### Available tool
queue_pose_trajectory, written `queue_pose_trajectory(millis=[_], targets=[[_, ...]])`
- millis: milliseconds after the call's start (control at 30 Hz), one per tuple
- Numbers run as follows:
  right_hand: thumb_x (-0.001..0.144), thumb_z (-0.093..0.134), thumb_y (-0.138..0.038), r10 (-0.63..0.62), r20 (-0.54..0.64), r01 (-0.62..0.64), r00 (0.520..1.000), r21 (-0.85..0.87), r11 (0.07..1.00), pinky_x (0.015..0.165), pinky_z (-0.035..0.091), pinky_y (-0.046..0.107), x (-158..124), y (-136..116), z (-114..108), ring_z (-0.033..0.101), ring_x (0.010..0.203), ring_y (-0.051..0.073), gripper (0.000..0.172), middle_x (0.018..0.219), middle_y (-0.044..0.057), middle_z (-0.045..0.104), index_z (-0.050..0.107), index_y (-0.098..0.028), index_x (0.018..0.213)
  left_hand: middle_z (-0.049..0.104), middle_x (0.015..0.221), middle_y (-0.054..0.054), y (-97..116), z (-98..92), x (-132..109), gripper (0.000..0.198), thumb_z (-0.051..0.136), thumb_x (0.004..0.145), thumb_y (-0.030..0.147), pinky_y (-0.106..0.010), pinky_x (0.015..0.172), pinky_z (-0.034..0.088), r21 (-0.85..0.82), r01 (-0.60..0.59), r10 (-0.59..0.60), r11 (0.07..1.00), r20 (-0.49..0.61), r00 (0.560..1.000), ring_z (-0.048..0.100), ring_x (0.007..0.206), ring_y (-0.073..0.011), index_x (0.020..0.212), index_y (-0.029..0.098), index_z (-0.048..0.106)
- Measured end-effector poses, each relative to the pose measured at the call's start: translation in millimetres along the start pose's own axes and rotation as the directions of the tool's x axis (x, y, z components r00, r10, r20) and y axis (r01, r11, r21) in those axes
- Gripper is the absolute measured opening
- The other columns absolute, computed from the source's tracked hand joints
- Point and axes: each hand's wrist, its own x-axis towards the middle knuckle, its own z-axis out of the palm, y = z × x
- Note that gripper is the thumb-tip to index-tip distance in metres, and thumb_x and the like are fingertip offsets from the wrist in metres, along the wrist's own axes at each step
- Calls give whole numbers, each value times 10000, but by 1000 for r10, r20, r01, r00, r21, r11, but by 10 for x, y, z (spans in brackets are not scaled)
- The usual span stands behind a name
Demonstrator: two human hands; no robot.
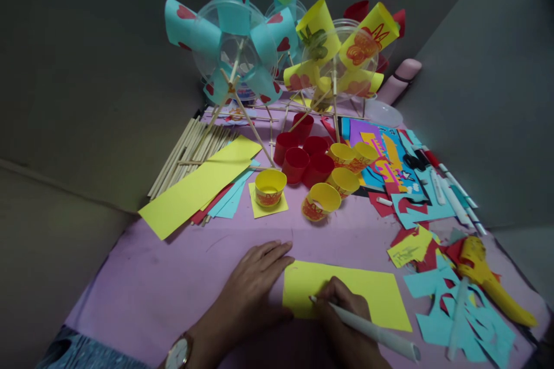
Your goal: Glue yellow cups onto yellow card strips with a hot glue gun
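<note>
A yellow paper rectangle (372, 294) lies flat on the pink tabletop in front of me. My right hand (346, 311) is closed around a white marker (376, 331), its tip at the left part of the paper. Resting beside the paper's left edge is my left hand (259, 277), fingers stretched out flat, with a watch (177, 353) on the wrist. Beyond the hands stands a yellow paper cup shape (270, 189) on a small yellow square (255, 207). Another yellow paper ring (321, 203) with orange drawing sits to its right.
Red paper rings (296, 165) cluster behind. Wooden sticks (173, 155) and yellow strips (203, 184) lie left. A blue paper wheel (234, 40) and a yellow one (318, 34) stand at the back. Paper scraps (459, 305), a yellow glue gun (489, 282) and markers (450, 196) lie right.
</note>
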Motion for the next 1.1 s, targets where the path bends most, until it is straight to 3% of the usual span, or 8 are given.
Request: queue_pose_trajectory(millis=[367,533,867,1100], targets=[[748,482,-315,27,-73,-30,997,-39,999,476,251,262,37,-14,0,362,462,138,153,475,-78,380,435,-255,615,474,1410,-110,10,5,9,700,783,575,262,-499,1030,378,-3,-1,1,1000,-7,1000,435,1275,-311,1228,191,541],[744,481,-340,54,-51,-56,997,-28,998,456,250,252,77,41,10,356,451,133,133,475,-84,379,450,-252,648,465,1417,-107,-3,19,17,693,774,583,264,-492,1030,378,-4,1,-1,1000,-12,1000,430,1280,-308,1231,199,537],[758,470,-348,-70,0,70,998,-52,996,445,288,237,173,-56,62,422,446,131,138,503,-62,460,494,-233,684,470,1412,-116,-6,16,3,720,808,566,265,-503,1025,388,30,-22,22,999,-1,1000,439,1269,-317,1227,171,540],[743,448,-394,-116,48,121,992,-107,987,434,288,240,246,-152,114,419,443,139,172,494,-63,418,483,-240,673,472,1411,-116,-37,48,-2,719,809,574,278,-495,1032,379,17,-50,50,999,-32,998,432,1273,-309,1230,166,538]])
